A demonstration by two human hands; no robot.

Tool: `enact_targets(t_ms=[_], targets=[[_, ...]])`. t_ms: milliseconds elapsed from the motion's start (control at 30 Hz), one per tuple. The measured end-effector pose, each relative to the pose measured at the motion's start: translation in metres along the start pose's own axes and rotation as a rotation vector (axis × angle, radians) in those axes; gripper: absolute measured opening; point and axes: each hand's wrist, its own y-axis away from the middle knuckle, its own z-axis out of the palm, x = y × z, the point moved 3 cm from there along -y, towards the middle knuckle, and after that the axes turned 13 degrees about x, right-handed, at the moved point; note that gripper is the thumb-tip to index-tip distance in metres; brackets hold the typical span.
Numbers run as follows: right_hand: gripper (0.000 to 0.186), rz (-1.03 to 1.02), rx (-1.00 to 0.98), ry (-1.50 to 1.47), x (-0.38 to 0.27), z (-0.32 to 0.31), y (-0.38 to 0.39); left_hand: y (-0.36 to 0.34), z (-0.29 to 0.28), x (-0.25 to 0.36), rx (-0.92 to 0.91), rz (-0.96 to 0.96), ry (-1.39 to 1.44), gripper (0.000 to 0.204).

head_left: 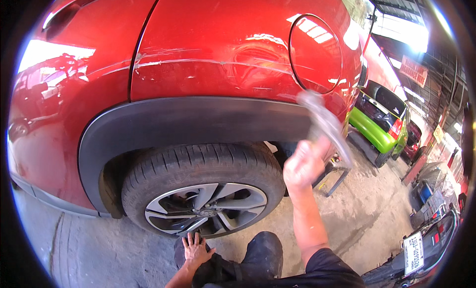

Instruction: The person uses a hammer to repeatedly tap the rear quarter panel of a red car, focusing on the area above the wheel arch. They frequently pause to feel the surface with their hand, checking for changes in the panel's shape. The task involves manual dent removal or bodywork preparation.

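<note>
My right hand [303, 165] is closed around the handle of a hammer [327, 120], whose curved metal head is smeared by motion. The hammer is raised in front of the red car's rear quarter panel [198, 72], below the round fuel door [317, 52]. Long pale scratches and a distorted, dented patch run across that panel. Whether the hammer touches the panel cannot be told. With fingers spread, my left hand [197, 250] lies flat on my knee, holding nothing.
Under the dark wheel-arch trim [208, 119] sits the rear tyre [198, 164] with its alloy wheel [206, 208], close to my knees. A green car [374, 124] stands farther back at the right. A motorcycle [434, 243] is at the lower right, on the concrete floor [357, 208].
</note>
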Motion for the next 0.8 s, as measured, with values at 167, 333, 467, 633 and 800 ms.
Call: enact_targets(t_ms=[167, 333, 467, 633, 800], targets=[[0.055, 0.079, 0.026, 0.012, -0.018, 0.001, -0.009, 0.006, -0.002, -0.005, 0.035, -0.003, 0.0, 0.079], [0.054, -0.094, -0.056, 0.115, -0.023, 0.015, -0.018, 0.001, -0.002, -0.002, 0.039, -0.016, 0.014, 0.079], [0.05, 0.125, 0.091, -0.076, -0.022, 0.004, -0.008, 0.002, -0.001, -0.002, 0.047, -0.01, 0.011, 0.08], [0.051, 0.097, -0.138, 0.06, -0.025, 0.02, -0.001, 0.003, -0.002, -0.004, 0.02, -0.024, 0.017, 0.081], [0.052, 0.122, 0.213, -0.261, -0.002, 0.001, 0.025, 0.002, -0.003, -0.002, 0.01, -0.014, 0.014, 0.082]])
